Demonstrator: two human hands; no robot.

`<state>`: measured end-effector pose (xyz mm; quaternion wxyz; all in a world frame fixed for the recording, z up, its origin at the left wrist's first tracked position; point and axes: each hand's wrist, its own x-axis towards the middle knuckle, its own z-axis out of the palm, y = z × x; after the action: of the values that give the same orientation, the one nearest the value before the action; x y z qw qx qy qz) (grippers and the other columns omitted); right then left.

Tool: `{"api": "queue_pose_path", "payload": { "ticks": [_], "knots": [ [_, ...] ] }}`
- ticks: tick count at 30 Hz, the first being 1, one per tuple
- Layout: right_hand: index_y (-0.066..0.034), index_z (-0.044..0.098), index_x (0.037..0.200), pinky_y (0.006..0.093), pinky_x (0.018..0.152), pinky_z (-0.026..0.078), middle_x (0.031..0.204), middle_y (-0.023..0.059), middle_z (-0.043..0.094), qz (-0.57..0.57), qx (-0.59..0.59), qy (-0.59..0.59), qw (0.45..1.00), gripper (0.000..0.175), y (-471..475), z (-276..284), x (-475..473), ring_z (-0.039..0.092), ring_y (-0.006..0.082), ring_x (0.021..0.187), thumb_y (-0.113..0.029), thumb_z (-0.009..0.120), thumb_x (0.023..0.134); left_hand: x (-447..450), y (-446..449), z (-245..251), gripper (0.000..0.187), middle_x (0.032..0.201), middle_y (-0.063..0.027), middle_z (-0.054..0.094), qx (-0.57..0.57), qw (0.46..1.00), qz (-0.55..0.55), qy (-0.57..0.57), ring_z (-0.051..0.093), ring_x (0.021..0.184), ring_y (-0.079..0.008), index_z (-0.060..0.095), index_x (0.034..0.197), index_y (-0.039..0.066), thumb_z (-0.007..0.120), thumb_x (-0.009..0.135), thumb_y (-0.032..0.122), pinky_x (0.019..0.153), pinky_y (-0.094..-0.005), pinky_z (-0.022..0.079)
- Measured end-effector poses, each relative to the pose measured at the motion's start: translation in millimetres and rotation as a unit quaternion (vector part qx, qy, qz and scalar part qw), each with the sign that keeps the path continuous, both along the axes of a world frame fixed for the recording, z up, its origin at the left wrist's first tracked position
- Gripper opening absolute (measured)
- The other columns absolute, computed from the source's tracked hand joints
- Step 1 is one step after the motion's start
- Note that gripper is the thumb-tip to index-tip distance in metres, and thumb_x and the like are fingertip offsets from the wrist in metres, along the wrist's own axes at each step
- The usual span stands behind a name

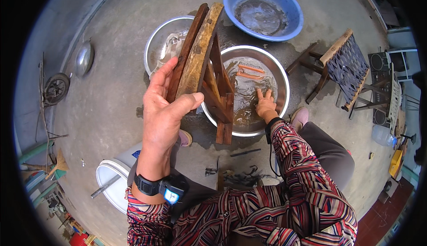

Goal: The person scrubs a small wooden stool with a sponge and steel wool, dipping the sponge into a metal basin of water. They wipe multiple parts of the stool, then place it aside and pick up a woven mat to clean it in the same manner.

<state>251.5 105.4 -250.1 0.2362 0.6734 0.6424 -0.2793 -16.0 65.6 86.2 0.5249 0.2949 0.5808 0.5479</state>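
My left hand (166,105) grips one end of a folded wooden stool frame (196,52), thumb on one side and fingers on the other. The frame stands tilted over the left rim of a metal basin (285,79) of murky water. My right hand (266,103) dips into that water at the right side, fingers spread; its fingertips are partly under the surface. An orange brush or comb-like thing (251,71) lies in the water beyond my right fingers. Behind the frame, a second metal basin (149,42) holds a wet cloth (173,47).
A blue plastic basin (297,29) stands at the far side. To the right is a stool with a woven dark strap seat (348,69). A white bucket (113,169) lies at lower left; dark scraps (245,177) lie on the floor near me. A wheel (56,88) is farther left.
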Motion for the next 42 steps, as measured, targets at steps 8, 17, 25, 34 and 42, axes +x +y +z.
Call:
{"api": "queue_pose_path", "payload": {
  "ticks": [8, 17, 25, 34, 42],
  "knots": [
    [-0.0127, 0.073, 0.105, 0.0443, 0.087, 0.053, 0.101, 0.0210, 0.070, -0.038, 0.064, 0.133, 0.988, 0.027, 4.9, 1.4, 13.4, 0.066, 0.0383, 0.098, -0.024, 0.066, 0.081, 11.0, -2.6, -4.8, 0.077, 0.135, -0.0171, 0.052, 0.034, 0.999, -0.013, -0.033, 0.056, 0.120, -0.0199, 0.030, 0.145, -0.010, 0.070, 0.081, -0.002, 0.099, -0.0313, 0.049],
    [-0.0017, 0.066, 0.106, 0.0210, 0.076, 0.043, 0.093, -0.0039, 0.065, -0.149, 0.091, 0.656, 0.734, 0.016, 19.2, 219.0, -2.1, 0.054, 0.0035, 0.083, -0.004, 0.061, 0.091, 10.3, -2.6, -9.5, 0.084, 0.142, -0.0202, 0.045, 0.033, 0.993, -0.047, -0.106, 0.044, 0.133, -0.0265, 0.033, 0.146, -0.009, 0.075, 0.076, 0.006, 0.113, -0.0369, 0.033],
    [0.0018, 0.066, 0.116, 0.0329, 0.101, 0.041, 0.131, 0.0120, 0.050, 0.169, 0.231, 0.609, 0.739, 0.027, -8.9, 344.3, -51.7, 0.049, 0.0203, 0.121, -0.008, 0.063, 0.091, 19.2, 4.9, -31.8, 0.081, 0.130, -0.0206, 0.054, 0.009, 0.965, -0.043, -0.257, 0.059, 0.113, -0.0213, 0.023, 0.148, -0.012, 0.068, 0.093, 0.026, 0.082, -0.0314, 0.055],
    [-0.0011, 0.069, 0.107, 0.0369, 0.086, 0.045, 0.102, 0.0127, 0.056, 0.196, 0.288, 0.529, 0.774, 0.021, 69.5, 299.1, -89.7, 0.055, 0.0285, 0.099, -0.011, 0.068, 0.088, 23.3, 3.2, -33.7, 0.078, 0.109, -0.0163, 0.066, 0.045, 0.994, -0.082, -0.049, 0.065, 0.096, -0.0223, 0.047, 0.134, -0.010, 0.069, 0.088, 0.049, 0.079, -0.0310, 0.054],
    [-0.0050, 0.070, 0.115, 0.0436, 0.086, 0.046, 0.097, 0.0193, 0.056, 0.127, 0.316, 0.361, 0.868, 0.028, 138.7, 274.8, -110.1, 0.058, 0.0369, 0.098, -0.021, 0.065, 0.092, 26.2, 0.5, -39.2, 0.087, 0.121, -0.0302, 0.061, 0.058, 0.990, -0.075, 0.107, 0.062, 0.114, -0.0359, 0.042, 0.136, -0.014, 0.077, 0.068, 0.029, 0.100, -0.0370, 0.047]
  ]
}}
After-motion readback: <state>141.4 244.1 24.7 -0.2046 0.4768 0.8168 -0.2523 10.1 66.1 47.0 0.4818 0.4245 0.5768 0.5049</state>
